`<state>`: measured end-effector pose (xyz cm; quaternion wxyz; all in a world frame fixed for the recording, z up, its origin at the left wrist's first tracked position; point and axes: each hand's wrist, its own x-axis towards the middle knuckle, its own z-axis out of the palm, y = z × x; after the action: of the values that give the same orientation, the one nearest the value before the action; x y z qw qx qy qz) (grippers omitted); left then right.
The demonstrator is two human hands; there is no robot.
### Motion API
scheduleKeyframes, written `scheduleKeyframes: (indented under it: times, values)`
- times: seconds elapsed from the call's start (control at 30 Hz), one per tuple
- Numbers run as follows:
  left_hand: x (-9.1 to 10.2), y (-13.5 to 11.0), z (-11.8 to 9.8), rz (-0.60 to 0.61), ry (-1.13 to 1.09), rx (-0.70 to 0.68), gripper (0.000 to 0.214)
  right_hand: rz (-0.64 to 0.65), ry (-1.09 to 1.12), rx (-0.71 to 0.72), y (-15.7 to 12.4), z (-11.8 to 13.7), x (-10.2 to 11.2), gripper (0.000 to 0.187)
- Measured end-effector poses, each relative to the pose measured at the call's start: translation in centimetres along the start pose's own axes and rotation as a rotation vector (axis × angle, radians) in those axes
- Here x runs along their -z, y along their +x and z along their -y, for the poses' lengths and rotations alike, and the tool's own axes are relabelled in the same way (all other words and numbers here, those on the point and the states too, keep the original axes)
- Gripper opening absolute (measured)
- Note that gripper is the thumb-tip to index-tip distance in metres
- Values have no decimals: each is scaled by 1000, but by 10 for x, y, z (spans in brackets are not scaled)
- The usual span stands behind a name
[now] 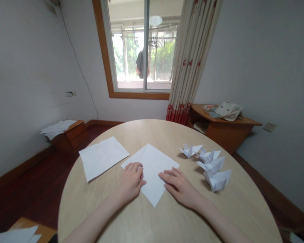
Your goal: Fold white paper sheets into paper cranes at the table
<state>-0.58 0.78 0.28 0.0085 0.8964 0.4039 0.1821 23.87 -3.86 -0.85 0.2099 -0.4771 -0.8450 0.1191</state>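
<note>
A square sheet of white paper (pixel 153 168) lies flat on the round wooden table (pixel 152 131), turned so that one corner points toward me. My left hand (pixel 133 177) rests on its left side, fingers loosely bent and thumb reaching inward over the paper. On the right side lies my right hand (pixel 178 184), its fingers stretched out and apart across the paper's edge. Neither hand grips anything. Just left of the square, a white paper sheet (pixel 103 158) lies flat. To the right stand several folded paper cranes (pixel 216 180) in a slanting row.
A low wooden cabinet (pixel 76 135) with papers on top stands at the left wall. Behind the table on the right is a corner stand (pixel 223 133) holding a cloth bag (pixel 229 110). A curtain (pixel 190 60) hangs beside the window. More paper (pixel 20 234) lies at bottom left.
</note>
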Motion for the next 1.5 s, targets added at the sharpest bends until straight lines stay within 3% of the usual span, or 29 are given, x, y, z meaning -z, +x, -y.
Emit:
scheduleKeyframes:
  times: [0.23,0.53,0.7,0.9,1.13,1.33,1.5]
  values:
    - [-3,0,10,-58,-89,31,17,53,-7,22,-1,4,7,37]
    - [-3,-1,6,66,-170,-98,31,139,94,23,-1,10,15,47]
    - [-7,-2,4,18,-183,-114,20,166,148,19,-3,8,13,47]
    - [-3,-2,-2,-15,-196,-142,15,149,161,18,-4,4,10,43]
    - [3,-4,-14,102,-337,-161,11,142,149,-9,-5,5,9,38]
    - [0,-6,-22,142,-312,-127,37,80,170,-5,-6,8,9,30]
    - [-3,-7,-26,143,-242,-113,24,28,107,-10,-6,8,6,34]
